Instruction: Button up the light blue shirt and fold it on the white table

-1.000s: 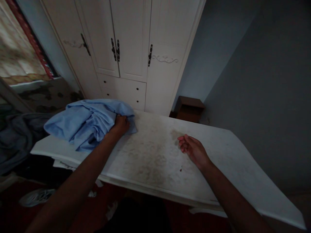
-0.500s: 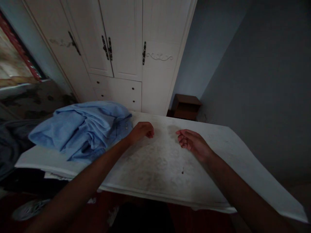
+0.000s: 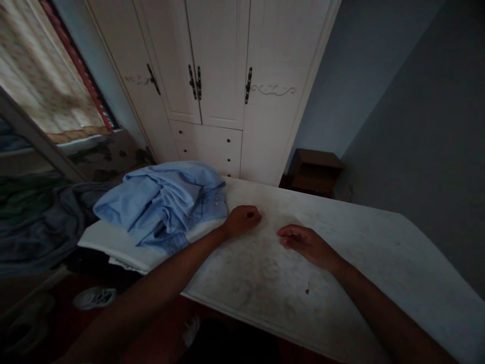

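Observation:
A crumpled light blue shirt lies on the left end of a stained white table. My left hand rests on the tabletop just right of the shirt, fingers curled into a loose fist with nothing visible in them. My right hand lies palm down on the table a short way to the right, fingers bent and close together, holding nothing that I can see. The two hands are a hand's width apart.
A white wardrobe with dark handles and drawers stands behind the table. A small brown wooden stand sits by the grey wall at the right. Dark cloth is heaped at the left, with a white shoe on the red floor.
My left hand let go of the blue shirt and moved right onto the bare tabletop. My right hand lowered and turned palm down. The view has shifted.

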Tool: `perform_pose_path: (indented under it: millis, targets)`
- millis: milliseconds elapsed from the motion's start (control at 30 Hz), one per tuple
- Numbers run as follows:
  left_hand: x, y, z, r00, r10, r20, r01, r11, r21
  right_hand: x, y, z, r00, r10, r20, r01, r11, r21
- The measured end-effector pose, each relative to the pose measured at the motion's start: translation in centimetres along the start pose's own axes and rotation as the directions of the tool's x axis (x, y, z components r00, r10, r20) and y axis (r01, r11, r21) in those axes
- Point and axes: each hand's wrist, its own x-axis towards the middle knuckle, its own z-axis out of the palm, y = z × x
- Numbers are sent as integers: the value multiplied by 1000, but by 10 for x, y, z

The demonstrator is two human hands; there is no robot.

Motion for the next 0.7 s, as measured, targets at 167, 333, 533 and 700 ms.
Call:
perform_pose_path:
  millis: [167, 333, 533, 700]
  targets:
    - [-1, 0, -5, 999, -26, 27, 27, 999, -35, -4, -4, 2, 999, -51, 9, 51, 984, -168]
    - [-1, 0, -7, 998, -26, 54, 31, 996, -84, -6, -10, 2, 997, -77, -18, 72, 976, -205]
    - [-5, 7, -9, 999, -30, 40, 35, 988, -147, -10, -19, 2, 995, -94, -41, 83, 972, -218]
    - [-5, 9, -10, 999, -28, 39, 37, 966, -257, -11, -18, -1, 987, -134, -88, 109, 964, -244]
